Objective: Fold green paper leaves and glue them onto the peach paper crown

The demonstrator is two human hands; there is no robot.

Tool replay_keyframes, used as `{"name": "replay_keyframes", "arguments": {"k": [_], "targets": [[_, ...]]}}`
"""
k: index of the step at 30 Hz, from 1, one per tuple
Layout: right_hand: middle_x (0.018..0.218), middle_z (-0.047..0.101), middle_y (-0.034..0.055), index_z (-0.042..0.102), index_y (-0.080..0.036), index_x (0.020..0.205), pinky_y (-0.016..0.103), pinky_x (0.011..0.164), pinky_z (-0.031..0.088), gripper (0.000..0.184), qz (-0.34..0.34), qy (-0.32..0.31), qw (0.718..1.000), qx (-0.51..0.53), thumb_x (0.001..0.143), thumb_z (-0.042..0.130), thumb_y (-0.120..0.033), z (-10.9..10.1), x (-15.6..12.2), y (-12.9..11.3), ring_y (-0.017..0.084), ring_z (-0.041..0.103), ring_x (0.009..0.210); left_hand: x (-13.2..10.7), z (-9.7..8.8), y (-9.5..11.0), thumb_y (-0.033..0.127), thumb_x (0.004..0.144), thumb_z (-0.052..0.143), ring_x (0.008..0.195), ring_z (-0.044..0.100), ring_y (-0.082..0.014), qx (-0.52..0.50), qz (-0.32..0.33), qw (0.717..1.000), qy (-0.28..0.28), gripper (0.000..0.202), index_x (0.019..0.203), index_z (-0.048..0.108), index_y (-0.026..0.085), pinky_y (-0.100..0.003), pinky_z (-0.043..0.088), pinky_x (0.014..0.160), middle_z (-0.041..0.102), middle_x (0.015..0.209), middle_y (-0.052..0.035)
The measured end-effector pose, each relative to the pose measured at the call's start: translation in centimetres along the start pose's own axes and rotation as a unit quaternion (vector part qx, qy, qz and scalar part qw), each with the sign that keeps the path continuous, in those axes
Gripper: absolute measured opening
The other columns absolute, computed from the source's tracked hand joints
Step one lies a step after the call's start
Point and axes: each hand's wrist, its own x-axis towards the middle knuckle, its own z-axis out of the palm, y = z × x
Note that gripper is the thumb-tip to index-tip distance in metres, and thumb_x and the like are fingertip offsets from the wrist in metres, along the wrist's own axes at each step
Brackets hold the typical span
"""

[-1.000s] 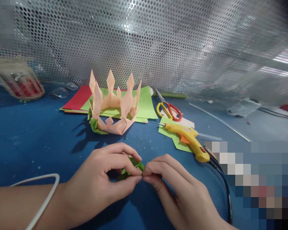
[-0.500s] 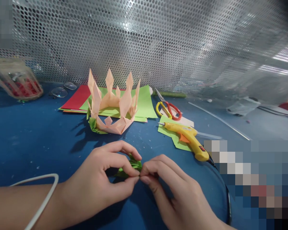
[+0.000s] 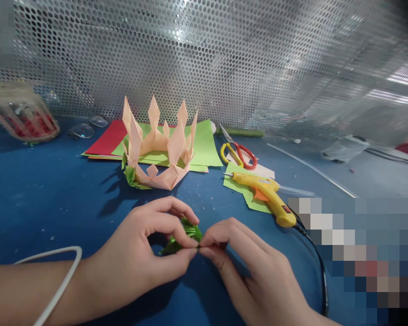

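Thumb and forefinger of my left hand (image 3: 149,246) are closed on a folded green paper piece (image 3: 190,231), much of it hidden behind the fingers. My right hand (image 3: 248,262) pinches its right end, fingertips close against those of the left. Beyond my hands stands a peach paper crown (image 3: 170,174) with pointed folded tips. A crumpled-looking green paper leaf (image 3: 132,176) is on the crown's front left side.
Behind the crown lie green paper sheets (image 3: 204,145) and a red sheet (image 3: 105,138). To the right are a yellow glue gun (image 3: 268,190) with a black cord and scissors (image 3: 238,154). A jar (image 3: 30,117) and glasses (image 3: 83,130) sit at the back left.
My hands stay nearly in place, still pinching the green paper piece. The view has shifted very slightly.
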Motion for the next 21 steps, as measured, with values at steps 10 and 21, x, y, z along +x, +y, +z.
{"name": "replay_keyframes", "arguments": {"k": [10, 21], "targets": [[0.076, 0.057, -0.0038, 0.051, -0.024, 0.088, 0.016, 0.062, 0.05, 0.012, -0.006, 0.01, 1.0, -0.028, 0.09, 0.057, -0.014, -0.36, -0.01, -0.04, 0.01, 0.06, 0.067, -0.6, 0.43, -0.05, -0.001, 0.066, 0.063, 0.076, 0.061, -0.0046, 0.013, 0.025, 0.999, 0.034, 0.021, 0.061, 0.059, 0.02, -0.014, 0.046, 0.075, 0.06, 0.091, 0.0082], [0.067, 0.063, -0.0054, 0.06, -0.022, 0.079, 0.013, 0.056, 0.048, 0.009, 0.03, 0.02, 0.999, 0.016, 0.087, 0.065, -0.021, -0.68, 0.51, -0.18, 0.008, 0.06, 0.058, -0.66, 0.28, 0.31, 0.004, 0.07, 0.062, 0.084, 0.062, -0.0076, 0.007, 0.021, 0.999, 0.046, 0.019, 0.065, 0.06, 0.022, -0.016, 0.046, 0.08, 0.061, 0.095, 0.0064]]}}
